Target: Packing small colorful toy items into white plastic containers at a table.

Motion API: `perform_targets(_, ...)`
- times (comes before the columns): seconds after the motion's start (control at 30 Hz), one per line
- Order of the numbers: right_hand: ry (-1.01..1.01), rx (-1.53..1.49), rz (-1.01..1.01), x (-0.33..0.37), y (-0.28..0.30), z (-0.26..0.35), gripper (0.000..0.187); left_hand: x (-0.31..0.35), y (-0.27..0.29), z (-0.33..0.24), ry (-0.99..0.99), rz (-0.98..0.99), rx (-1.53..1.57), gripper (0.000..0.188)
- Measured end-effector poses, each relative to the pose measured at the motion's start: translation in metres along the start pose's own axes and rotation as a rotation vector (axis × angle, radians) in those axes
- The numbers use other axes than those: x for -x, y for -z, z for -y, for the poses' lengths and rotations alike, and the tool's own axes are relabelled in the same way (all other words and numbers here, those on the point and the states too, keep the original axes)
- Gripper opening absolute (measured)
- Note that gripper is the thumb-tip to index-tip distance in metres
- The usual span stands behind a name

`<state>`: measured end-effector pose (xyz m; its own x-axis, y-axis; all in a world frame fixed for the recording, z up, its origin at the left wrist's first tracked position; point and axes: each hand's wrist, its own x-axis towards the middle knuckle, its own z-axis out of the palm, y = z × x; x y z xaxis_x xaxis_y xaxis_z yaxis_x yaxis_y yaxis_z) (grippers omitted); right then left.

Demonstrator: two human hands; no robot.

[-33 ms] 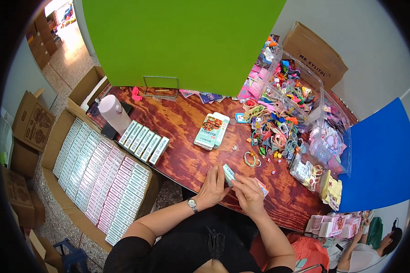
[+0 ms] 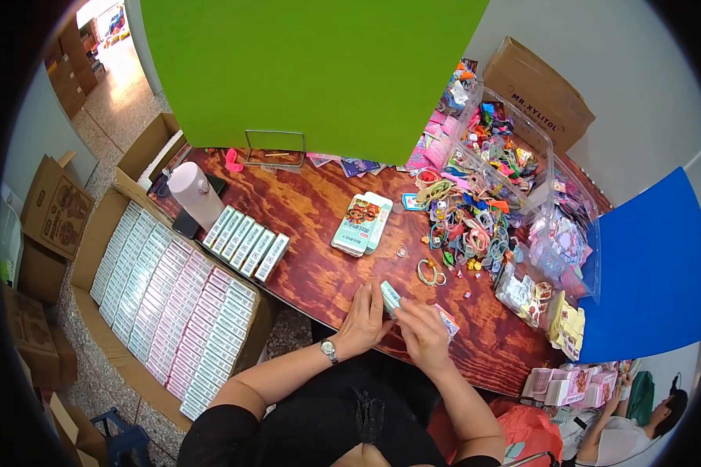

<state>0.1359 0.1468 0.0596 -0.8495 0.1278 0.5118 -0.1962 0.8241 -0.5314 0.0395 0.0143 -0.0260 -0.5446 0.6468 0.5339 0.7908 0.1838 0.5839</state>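
Observation:
A small pale-green and white carton [image 2: 391,294] stands tilted at the front edge of the table, between my hands. My left hand [image 2: 361,321] grips it from the left side, thumb and fingers closed round it. From the right, the fingers of my right hand [image 2: 423,329] pinch its near end; the palm hides part of that end. Just beyond the right hand lies a small printed card or packet [image 2: 446,319], partly covered. Farther up sits a stack of flat green cartons [image 2: 361,224] with printed cartoon figures. A pale-green hair tie [image 2: 431,273] lies right of it.
Left, a cardboard box [image 2: 101,331] holds rows of small cartons; a carton row [image 2: 245,243] and a pink tumbler [image 2: 195,194] stand on the table. A heap of colourful hair ties [image 2: 471,229] and clear bins [image 2: 549,148] fill the right. Another person [image 2: 631,436] sits lower right.
My right hand's fingers have shifted very slightly on the small carton. Everything else stays put.

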Motion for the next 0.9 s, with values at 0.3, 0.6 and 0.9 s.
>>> perform_targets(0.3, -0.031, -0.025, 0.065, -0.008, 0.005, -0.004, 0.050, 0.001, 0.005, -0.001, 0.024, 0.000, 0.038, 0.106)
perform_targets(0.6, 0.092, 0.090, 0.173, -0.015, -0.017, -0.022, 0.063, 0.002, 0.002, 0.004, 0.011, 0.029, 0.012, 0.109)
perform_targets(0.9, 0.033, -0.052, 0.166, -0.015, -0.023, -0.022, 0.054, 0.001, 0.014, 0.008, 0.090, -0.030, 0.119, 0.097)
